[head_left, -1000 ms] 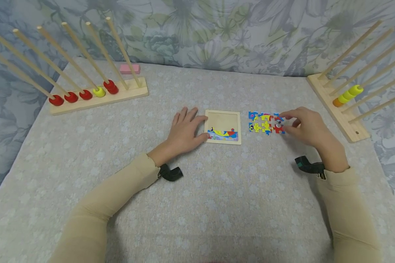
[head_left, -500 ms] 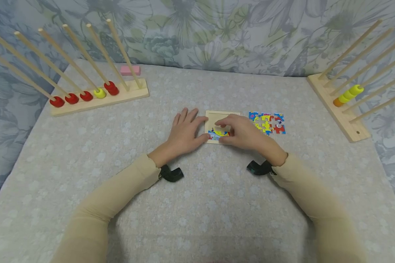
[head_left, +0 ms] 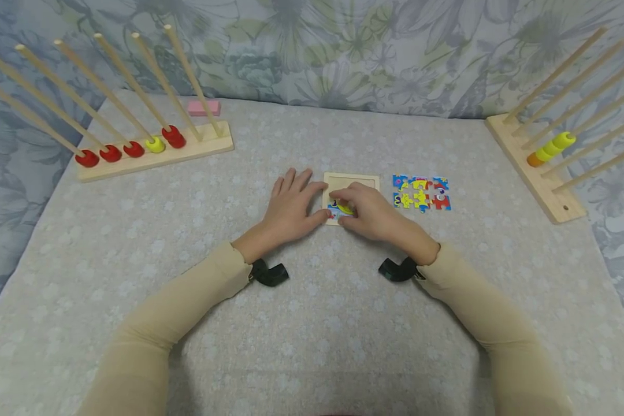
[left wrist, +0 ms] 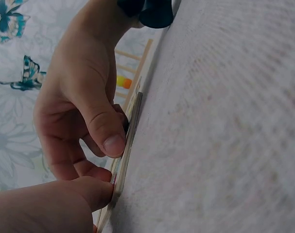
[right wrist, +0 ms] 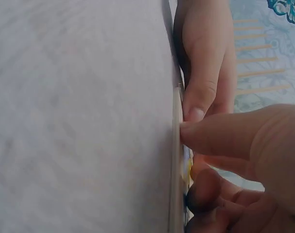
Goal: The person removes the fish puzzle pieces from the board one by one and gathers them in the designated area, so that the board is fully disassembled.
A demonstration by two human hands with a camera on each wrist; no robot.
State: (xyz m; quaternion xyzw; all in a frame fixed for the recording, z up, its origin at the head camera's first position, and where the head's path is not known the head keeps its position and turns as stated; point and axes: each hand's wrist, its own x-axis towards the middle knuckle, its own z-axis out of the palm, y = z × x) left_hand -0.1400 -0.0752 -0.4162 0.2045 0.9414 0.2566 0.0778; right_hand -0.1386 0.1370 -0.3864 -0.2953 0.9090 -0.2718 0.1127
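Note:
My left hand (head_left: 289,209) lies flat with fingers spread, its thumb and index fingertip at the left rim of a square wooden puzzle tray (head_left: 351,175). Over that tray is my right hand (head_left: 371,212), fingers bent and thumb apart from them. Its fingertips are at the colourful jigsaw pieces (head_left: 346,208) lying along the tray's lower side; the hand hides part of this row, and I cannot tell whether it grips a piece. The right wrist view shows the right thumb (right wrist: 215,133) at the tray's edge, close to the left thumb (right wrist: 199,104).
Several jigsaw pieces (head_left: 421,200) in yellow, red and blue lie grouped right of the tray. A peg rack (head_left: 208,140) with red and yellow beads stands back left, a pink block (head_left: 204,108) behind it. Another peg rack (head_left: 567,214) stands at right.
The right hand has moved left from the loose jigsaw pieces to the tray, then slightly further left over its lower row. The left hand has stayed at the tray's left side.

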